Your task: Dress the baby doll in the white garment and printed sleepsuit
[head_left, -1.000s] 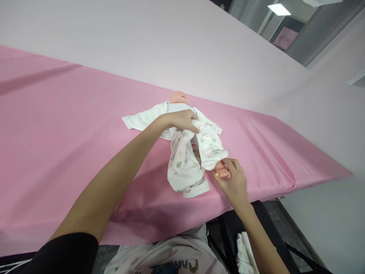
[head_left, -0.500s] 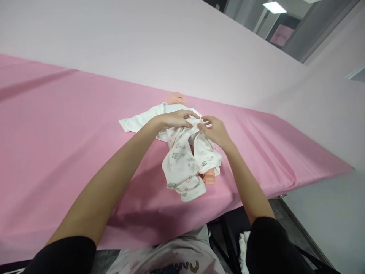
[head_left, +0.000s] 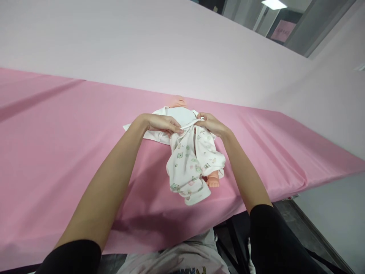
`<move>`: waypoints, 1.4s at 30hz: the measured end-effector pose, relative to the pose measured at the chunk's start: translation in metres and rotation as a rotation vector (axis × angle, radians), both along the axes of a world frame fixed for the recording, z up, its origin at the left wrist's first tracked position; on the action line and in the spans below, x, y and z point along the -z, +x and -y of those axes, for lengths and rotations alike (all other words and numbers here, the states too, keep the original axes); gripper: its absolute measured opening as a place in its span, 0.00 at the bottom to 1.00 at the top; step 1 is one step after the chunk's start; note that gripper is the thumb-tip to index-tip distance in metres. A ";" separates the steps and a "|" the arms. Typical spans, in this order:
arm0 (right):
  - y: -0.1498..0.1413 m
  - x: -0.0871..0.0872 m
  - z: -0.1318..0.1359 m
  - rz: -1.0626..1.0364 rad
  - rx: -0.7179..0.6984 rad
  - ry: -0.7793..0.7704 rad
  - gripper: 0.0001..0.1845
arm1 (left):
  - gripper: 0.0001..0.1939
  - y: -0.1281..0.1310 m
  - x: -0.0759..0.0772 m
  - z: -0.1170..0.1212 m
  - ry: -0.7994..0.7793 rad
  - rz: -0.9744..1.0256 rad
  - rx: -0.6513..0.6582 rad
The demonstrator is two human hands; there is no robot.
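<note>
A baby doll [head_left: 178, 101] lies on its back, head toward the wall, in a white top [head_left: 156, 136] and white printed pants [head_left: 186, 163]. My left hand [head_left: 165, 124] pinches the pants' waistband on the left side. On the right side, my right hand [head_left: 209, 122] grips the same waistband, which is drawn into a slanting line between them. One bare doll foot [head_left: 213, 179] sticks out of the right pant leg. The left leg's cuff hangs loose, and no foot shows there. Most of the doll's body is covered by the clothes.
Pink cloth [head_left: 85, 152] covers the table, its front edge close to my lap. A pale wall [head_left: 142, 45] rises behind, with a window [head_left: 265, 23] at upper right. Below the table on the right is a black chair-like frame [head_left: 236, 239].
My hands have moved apart, the left one going left and slightly down. The waistband is now stretched between them, and the white belly of the top shows more.
</note>
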State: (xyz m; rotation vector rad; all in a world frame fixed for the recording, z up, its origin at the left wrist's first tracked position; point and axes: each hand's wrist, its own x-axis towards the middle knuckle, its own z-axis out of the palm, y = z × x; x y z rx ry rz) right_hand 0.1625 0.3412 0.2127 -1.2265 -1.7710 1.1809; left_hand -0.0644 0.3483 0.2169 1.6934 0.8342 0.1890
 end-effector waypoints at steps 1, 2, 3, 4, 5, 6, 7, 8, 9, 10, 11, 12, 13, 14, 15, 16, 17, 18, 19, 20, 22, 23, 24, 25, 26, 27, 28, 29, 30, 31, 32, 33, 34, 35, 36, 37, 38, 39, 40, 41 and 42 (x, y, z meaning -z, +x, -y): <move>0.001 0.000 0.001 -0.027 -0.023 -0.018 0.11 | 0.05 -0.003 0.001 -0.001 -0.075 0.034 -0.012; 0.002 0.001 0.001 -0.058 -0.050 -0.041 0.12 | 0.04 -0.007 0.003 -0.003 -0.149 0.061 -0.031; 0.004 0.002 0.001 -0.091 -0.076 -0.068 0.12 | 0.03 -0.010 0.006 -0.005 -0.214 0.081 -0.049; 0.005 0.003 0.001 -0.119 -0.103 -0.101 0.13 | 0.04 -0.014 0.009 -0.007 -0.264 0.093 -0.062; 0.008 0.004 0.000 -0.140 -0.134 -0.135 0.14 | 0.04 -0.018 0.012 -0.010 -0.299 0.099 -0.072; 0.010 0.006 -0.002 -0.156 -0.168 -0.168 0.15 | 0.05 -0.021 0.016 -0.013 -0.320 0.104 -0.083; 0.012 0.007 -0.004 -0.173 -0.203 -0.192 0.16 | 0.06 -0.024 0.020 -0.016 -0.327 0.118 -0.101; 0.014 0.008 -0.006 -0.190 -0.231 -0.207 0.16 | 0.06 -0.027 0.024 -0.018 -0.319 0.143 -0.132; 0.016 0.009 -0.009 -0.204 -0.239 -0.213 0.15 | 0.06 -0.029 0.029 -0.021 -0.295 0.176 -0.171; 0.017 0.010 -0.011 -0.211 -0.223 -0.214 0.15 | 0.06 -0.030 0.032 -0.024 -0.257 0.208 -0.210; 0.017 0.010 -0.014 -0.204 -0.191 -0.212 0.16 | 0.06 -0.031 0.036 -0.026 -0.202 0.232 -0.246; 0.017 0.010 -0.016 -0.182 -0.150 -0.207 0.15 | 0.06 -0.031 0.038 -0.028 -0.134 0.245 -0.279; 0.016 0.009 -0.019 -0.148 -0.112 -0.197 0.14 | 0.07 -0.031 0.039 -0.029 -0.058 0.247 -0.309; 0.014 0.009 -0.022 -0.107 -0.086 -0.184 0.12 | 0.07 -0.029 0.040 -0.030 0.020 0.241 -0.342; 0.013 0.008 -0.025 -0.063 -0.075 -0.167 0.10 | 0.08 -0.028 0.040 -0.031 0.096 0.232 -0.377; 0.011 0.007 -0.028 -0.021 -0.071 -0.151 0.10 | 0.09 -0.025 0.039 -0.031 0.168 0.226 -0.412; 0.010 0.006 -0.031 0.015 -0.065 -0.142 0.12 | 0.10 -0.023 0.038 -0.031 0.230 0.215 -0.442; 0.008 0.006 -0.034 0.041 -0.056 -0.138 0.13 | 0.11 -0.021 0.038 -0.030 0.280 0.197 -0.468; 0.007 0.006 -0.038 0.054 -0.042 -0.138 0.12 | 0.11 -0.019 0.038 -0.030 0.320 0.173 -0.496; 0.007 0.008 -0.041 0.052 -0.017 -0.140 0.10 | 0.11 -0.017 0.038 -0.030 0.357 0.154 -0.531; 0.006 0.012 -0.047 0.013 0.047 -0.147 0.06 | 0.10 -0.014 0.043 -0.030 0.412 0.148 -0.620; 0.006 0.015 -0.050 -0.011 0.071 -0.145 0.05 | 0.10 -0.013 0.046 -0.030 0.419 0.164 -0.663; 0.007 0.018 -0.052 -0.032 0.086 -0.141 0.04 | 0.10 -0.013 0.049 -0.031 0.403 0.192 -0.695; 0.008 0.021 -0.054 -0.048 0.089 -0.136 0.04 | 0.10 -0.013 0.053 -0.031 0.355 0.230 -0.706; 0.010 0.024 -0.056 -0.058 0.081 -0.127 0.03 | 0.10 -0.013 0.057 -0.031 0.279 0.273 -0.693; 0.011 0.027 -0.058 -0.061 0.066 -0.119 0.03 | 0.10 -0.013 0.060 -0.031 0.184 0.316 -0.666; 0.013 0.029 -0.060 -0.062 0.059 -0.115 0.03 | 0.10 -0.013 0.062 -0.031 0.089 0.357 -0.638; 0.015 0.031 -0.062 -0.057 0.060 -0.115 0.03 | 0.11 -0.014 0.064 -0.032 0.008 0.392 -0.615; 0.017 0.032 -0.064 -0.048 0.071 -0.112 0.03 | 0.12 -0.014 0.066 -0.032 -0.048 0.419 -0.602; 0.019 0.034 -0.065 -0.038 0.091 -0.110 0.05 | 0.12 -0.015 0.068 -0.034 -0.075 0.436 -0.612; 0.021 0.036 -0.066 -0.028 0.121 -0.103 0.07 | 0.13 -0.015 0.069 -0.035 -0.072 0.444 -0.645; 0.023 0.038 -0.067 -0.020 0.159 -0.093 0.09 | 0.13 -0.014 0.070 -0.037 -0.041 0.448 -0.697; 0.025 0.040 -0.067 -0.016 0.200 -0.080 0.11 | 0.13 -0.014 0.071 -0.038 0.012 0.450 -0.753; 0.027 0.042 -0.067 -0.015 0.237 -0.076 0.13 | 0.13 -0.013 0.072 -0.040 0.082 0.448 -0.804; 0.028 0.045 -0.066 -0.018 0.267 -0.088 0.15 | 0.13 -0.012 0.072 -0.041 0.167 0.435 -0.844; 0.029 0.047 -0.065 -0.025 0.278 -0.117 0.17 | 0.14 -0.012 0.073 -0.042 0.250 0.403 -0.860; 0.030 0.050 -0.064 -0.035 0.272 -0.162 0.18 | 0.14 -0.013 0.073 -0.042 0.311 0.356 -0.851; 0.030 0.052 -0.063 -0.051 0.248 -0.223 0.19 | 0.15 -0.013 0.073 -0.042 0.333 0.295 -0.828; 0.030 0.055 -0.063 -0.077 0.214 -0.290 0.20 | 0.17 -0.015 0.073 -0.042 0.307 0.234 -0.795; 0.030 0.057 -0.062 -0.115 0.173 -0.353 0.20 | 0.20 -0.016 0.073 -0.041 0.236 0.181 -0.766; 0.031 0.059 -0.062 -0.163 0.124 -0.405 0.19 | 0.23 -0.018 0.072 -0.040 0.135 0.144 -0.742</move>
